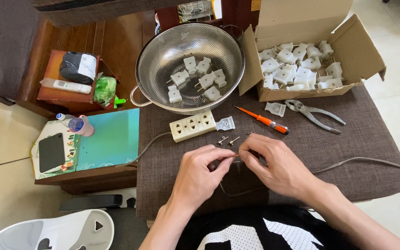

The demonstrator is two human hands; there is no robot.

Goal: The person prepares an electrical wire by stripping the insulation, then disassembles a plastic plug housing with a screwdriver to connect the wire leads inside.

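Left hand (pixel 200 173) and right hand (pixel 274 164) were held close together over the worktop (pixel 348 148), fingers pinched shut on the bared end of a grey cable (pixel 362 160); the cable was run off to the right across the fabric and looped beneath the wrists. The worktop was covered in dark brown woven cloth. Just beyond the hands three small screws (pixel 230 140) were laid, then one cream four-way socket strip (pixel 192 126) with one white plug half (pixel 226 123) touching its right end. One orange-handled screwdriver (pixel 262 120), one further plug half (pixel 275 109) and one pair of pliers (pixel 315 112) were set to the right. Behind, one steel colander (pixel 163 55) was found to hold seven white plugs; one open cardboard box (pixel 362 51) held many more, uncounted. Pale floor tiles (pixel 394 106) were seen at right, a wooden side table (pixel 116 41) at left.
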